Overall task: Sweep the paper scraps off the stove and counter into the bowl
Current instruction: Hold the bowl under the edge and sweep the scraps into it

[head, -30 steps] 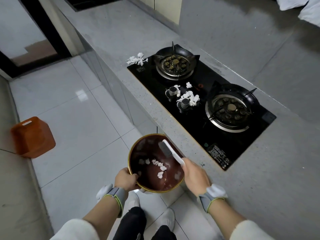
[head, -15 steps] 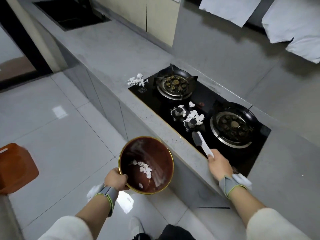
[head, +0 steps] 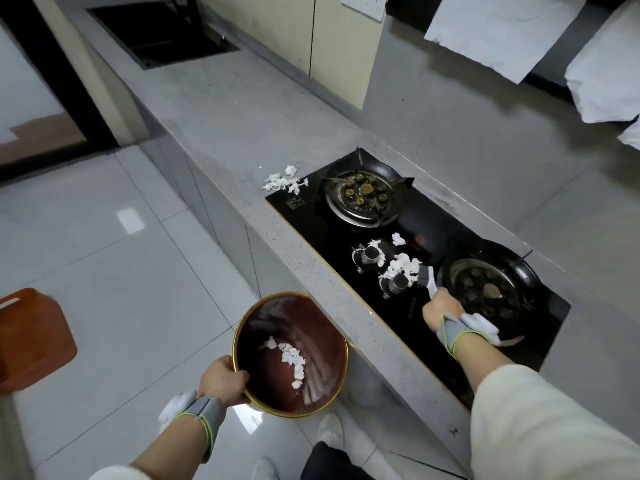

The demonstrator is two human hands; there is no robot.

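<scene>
My left hand (head: 223, 379) grips the rim of a dark red bowl (head: 332, 393) with a gold edge, held below the counter's front edge; several white paper scraps (head: 289, 356) lie inside it. My right hand (head: 441, 311) holds a small white-handled brush (head: 426, 277) over the black stove (head: 311, 220), its bristles against a pile of white scraps (head: 401, 266) around the two control knobs. Another cluster of scraps (head: 284, 180) lies at the stove's far-left corner, partly on the grey counter (head: 225, 109).
Two burners (head: 363, 195) (head: 488, 289) sit on the stove. A dark sink (head: 156, 32) is set in the counter far back. An orange container (head: 31, 337) stands on the tiled floor at left. White cloths (head: 491, 29) hang at the upper right.
My right hand carried the brush from over the bowl up onto the stove, reaching the scrap pile by the knobs. The bowl stayed in my left hand below the counter edge.
</scene>
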